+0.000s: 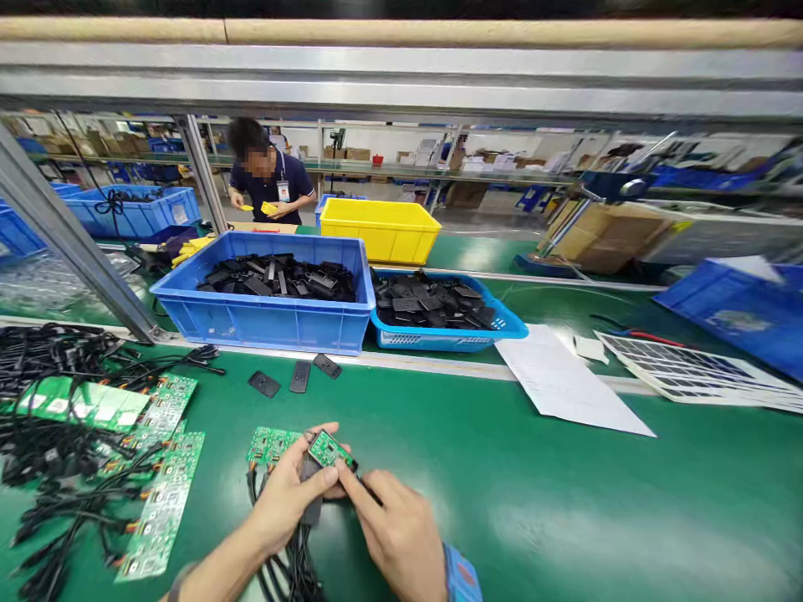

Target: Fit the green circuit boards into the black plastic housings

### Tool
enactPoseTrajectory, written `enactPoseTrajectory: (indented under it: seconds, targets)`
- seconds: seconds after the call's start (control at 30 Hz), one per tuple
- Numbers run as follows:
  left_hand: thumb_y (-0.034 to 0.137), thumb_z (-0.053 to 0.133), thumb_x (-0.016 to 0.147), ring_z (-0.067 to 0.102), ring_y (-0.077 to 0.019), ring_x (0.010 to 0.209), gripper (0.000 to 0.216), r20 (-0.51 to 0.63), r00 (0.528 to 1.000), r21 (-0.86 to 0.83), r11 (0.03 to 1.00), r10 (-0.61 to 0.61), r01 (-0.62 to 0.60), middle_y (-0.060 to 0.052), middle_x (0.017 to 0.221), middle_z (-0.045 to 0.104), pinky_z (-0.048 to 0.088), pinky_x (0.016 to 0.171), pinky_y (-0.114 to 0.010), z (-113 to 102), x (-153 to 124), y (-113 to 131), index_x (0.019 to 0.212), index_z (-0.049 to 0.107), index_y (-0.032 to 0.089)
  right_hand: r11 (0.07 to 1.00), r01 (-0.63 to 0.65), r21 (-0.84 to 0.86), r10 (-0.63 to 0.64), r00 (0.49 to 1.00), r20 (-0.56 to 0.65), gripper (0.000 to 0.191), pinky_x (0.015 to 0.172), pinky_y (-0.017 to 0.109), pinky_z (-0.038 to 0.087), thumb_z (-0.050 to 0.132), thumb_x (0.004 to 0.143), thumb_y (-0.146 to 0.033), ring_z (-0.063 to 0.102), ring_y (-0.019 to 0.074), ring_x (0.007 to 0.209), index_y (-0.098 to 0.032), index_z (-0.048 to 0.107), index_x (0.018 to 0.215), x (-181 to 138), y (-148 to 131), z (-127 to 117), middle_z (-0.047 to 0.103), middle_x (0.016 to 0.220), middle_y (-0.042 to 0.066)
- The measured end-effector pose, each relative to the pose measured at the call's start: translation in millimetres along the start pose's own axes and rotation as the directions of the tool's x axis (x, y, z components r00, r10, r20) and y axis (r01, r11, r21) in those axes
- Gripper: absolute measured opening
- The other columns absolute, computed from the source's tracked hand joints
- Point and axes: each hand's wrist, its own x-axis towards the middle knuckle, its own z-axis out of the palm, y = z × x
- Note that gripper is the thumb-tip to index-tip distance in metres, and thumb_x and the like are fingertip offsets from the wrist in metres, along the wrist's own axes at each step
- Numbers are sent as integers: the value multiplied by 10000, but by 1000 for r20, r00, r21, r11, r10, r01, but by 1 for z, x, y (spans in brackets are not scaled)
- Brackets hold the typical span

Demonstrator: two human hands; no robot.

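My left hand (288, 493) is closed around a small black plastic case with a green circuit board (329, 450) in it, tilted up. My right hand (398, 522) has its index finger on the board's lower edge, the other fingers curled. A black cable (370, 492) runs from the board's right end into my right hand. Just behind my left hand lies a green board panel (273, 443) with black cables. More black cables (294, 564) hang below my hands, beside a dark flat piece (312, 502) partly hidden by my left fingers.
Three black covers (299, 376) lie ahead. Behind them stand a blue bin (269, 322) and a blue basket (439, 339), both full of black plastic parts. Cabled board panels (166, 510) pile up at left. Paper sheets (565, 385) lie right. Across the bench a person (269, 176) handles yellow pieces.
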Motion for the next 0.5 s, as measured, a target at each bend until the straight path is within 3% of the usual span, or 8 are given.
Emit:
enactPoseTrajectory:
  seconds: [0.13, 0.27, 0.33, 0.4, 0.5]
  targets:
    - [319, 732, 763, 605, -225, 1010, 521, -1, 1000, -24, 1000, -7, 7, -114, 1160, 645, 519, 873, -367, 2, 1, -1, 1241, 550, 215, 999, -19, 47, 17, 999, 38, 392, 502, 286, 414, 287, 980, -173, 587, 183, 612, -153, 562, 1258, 1, -1, 1, 611, 730, 57]
    - [398, 702, 774, 623, -238, 966, 436, -106, 994, -4, 1000, -2, 2, -127, 1087, 667, 544, 776, -338, 5, 1, -2, 1130, 610, 164, 993, -62, 100, 53, 995, 87, 370, 537, 290, 420, 355, 961, -173, 599, 198, 669, -192, 522, 1290, 2, -5, 3, 623, 775, 54]
    - [416, 703, 766, 641, -227, 906, 425, -161, 987, 32, 999, 13, -8, -124, 1045, 680, 541, 709, -300, 7, 2, -2, 1089, 622, 152, 966, -154, 208, 132, 984, 115, 349, 578, 280, 433, 417, 946, -193, 602, 189, 698, -203, 503, 1284, 2, -7, 4, 629, 801, 42]
    - [423, 704, 761, 650, -210, 852, 417, -186, 982, 63, 998, 36, -24, -114, 1023, 687, 531, 683, -281, 7, 1, -1, 1070, 627, 153, 874, -314, 371, 269, 948, 171, 287, 586, 253, 433, 468, 931, -229, 580, 157, 647, -187, 515, 1210, 3, -7, 4, 612, 753, 10]
    - [429, 692, 768, 644, -202, 867, 405, -193, 977, 121, 991, 88, -66, -96, 1028, 684, 527, 718, -279, 5, 0, -2, 1072, 635, 168, 692, -512, 508, 404, 859, 314, 119, 535, 218, 384, 522, 909, -289, 509, 114, 546, -188, 584, 903, 6, -3, 2, 553, 640, -34]
